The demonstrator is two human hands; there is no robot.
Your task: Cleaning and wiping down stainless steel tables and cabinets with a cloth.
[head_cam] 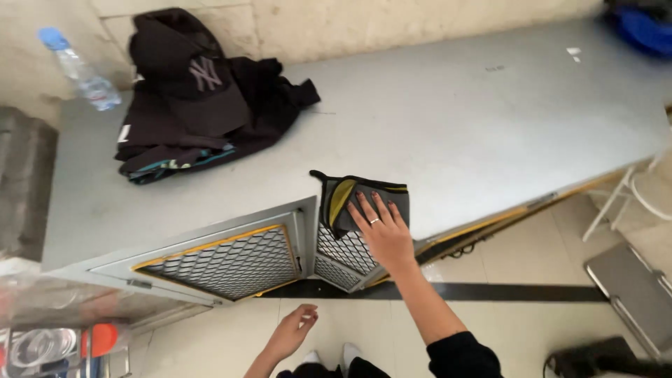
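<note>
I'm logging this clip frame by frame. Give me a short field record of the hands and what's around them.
right hand: flat on grey and yellow cloth
left hand: free, low, over the floor
surface: grey table
below edge: open mesh doors
far left: dark clothes with cap, plastic bottle

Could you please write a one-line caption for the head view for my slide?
Right hand presses a folded grey-and-yellow cloth on a grey metal counter; left hand hangs free.

A black sleeve (458, 353) covers the right upper arm; a thin silver ring (374, 221) circles one finger; white shoe toes (329, 355) show below.
</note>
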